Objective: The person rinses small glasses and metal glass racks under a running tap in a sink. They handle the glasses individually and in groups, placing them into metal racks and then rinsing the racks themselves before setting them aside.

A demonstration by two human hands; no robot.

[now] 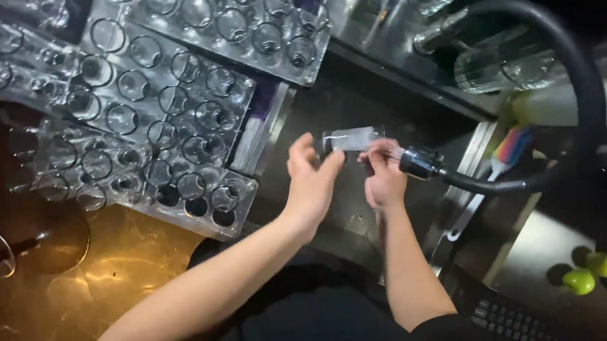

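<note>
Left hand (313, 178): fingers curled around one end of a small clear glass (350, 139).
Right hand (383, 177): pinching the glass's other end.
Glass: held sideways between both hands, over the dark sink (356, 101).
Spray hose (463, 176): nozzle touching the right hand.
Racks of glasses (161, 102): beyond the left hand.
Limes (589, 274): well off from the right hand.

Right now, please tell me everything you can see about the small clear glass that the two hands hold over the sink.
The small clear glass looks like a tall shot glass of transparent glass, lying about level. The left hand touches one end with its fingertips, the right hand pinches the other. The black hose nozzle sprays beside it. It hangs above the dark sink, touching nothing else.
</note>
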